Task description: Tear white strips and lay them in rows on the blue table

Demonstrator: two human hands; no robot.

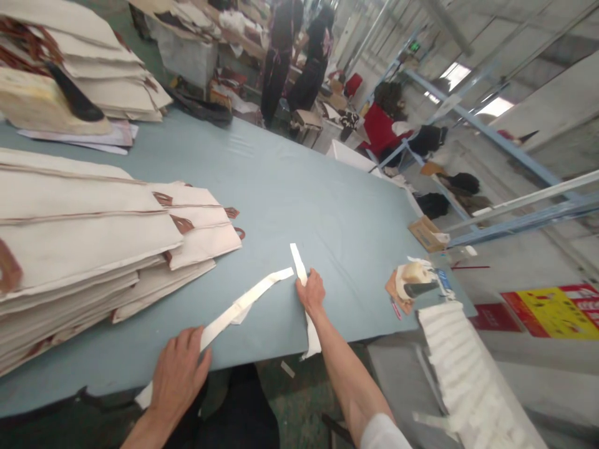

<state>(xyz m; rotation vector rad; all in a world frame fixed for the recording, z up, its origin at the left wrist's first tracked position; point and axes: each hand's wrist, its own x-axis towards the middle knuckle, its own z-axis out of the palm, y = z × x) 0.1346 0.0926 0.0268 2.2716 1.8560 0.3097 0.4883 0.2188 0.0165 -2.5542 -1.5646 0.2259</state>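
A long off-white fabric strip [248,298] lies slantwise on the table, with a small loose fold beneath its middle. My left hand [180,368] is closed over its near end at the table's front edge, thumb beside the strip; a short tail shows past the wrist. To the right, my right hand [312,291] pinches a second off-white strip [297,259]. That strip's far end points away from me, and its frayed near end [312,342] hangs at the table edge. The two strips' far ends are close together.
Stacks of cream fabric bag pieces [84,243] with brown tabs cover the left of the blue-green table [281,174]. A black-handled block [60,100] sits behind them. At right are another such block [416,274] and a ribbed white roll [468,368]. People [281,56] stand beyond.
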